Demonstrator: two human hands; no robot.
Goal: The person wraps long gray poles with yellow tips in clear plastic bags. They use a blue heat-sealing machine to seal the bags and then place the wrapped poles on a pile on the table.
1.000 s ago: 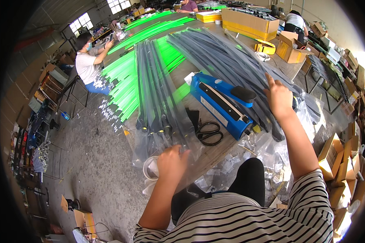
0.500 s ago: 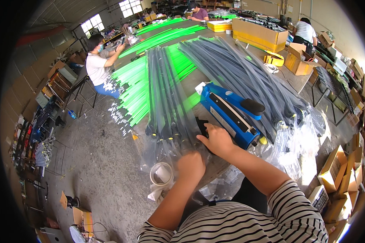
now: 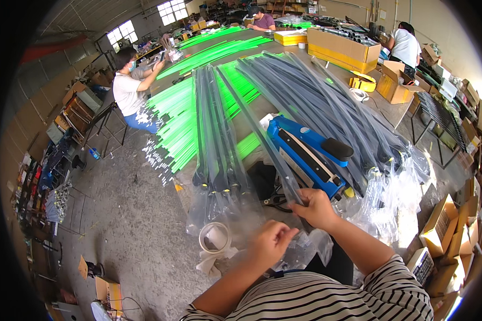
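Observation:
My right hand [image 3: 317,207] is closed round the near end of a long dark rod in a clear plastic sleeve [image 3: 262,136]. That rod slants away from me across the table, left of the blue heat sealer [image 3: 308,155]. Close beside it on the left, my left hand [image 3: 273,243] has its fingers curled and slightly blurred near the sleeve's loose plastic [image 3: 320,243]. Whether it pinches anything is hidden. More sleeved rods [image 3: 211,128] lie left of the held one, their plastic ends toward me. Black-handled scissors [image 3: 278,200] lie partly covered between the hands and the sealer.
A large pile of sleeved rods [image 3: 326,107] fills the table's right side. Bright green rods [image 3: 171,120] lie at the left. A tape roll [image 3: 214,237] sits at the near edge. Cartons [image 3: 343,51] stand farther back. Three people work around the table and behind it.
One sleeved rod has been drawn away from the left bundle and is now in my right hand. Both hands have moved right and nearer to me, uncovering the black-handled scissors.

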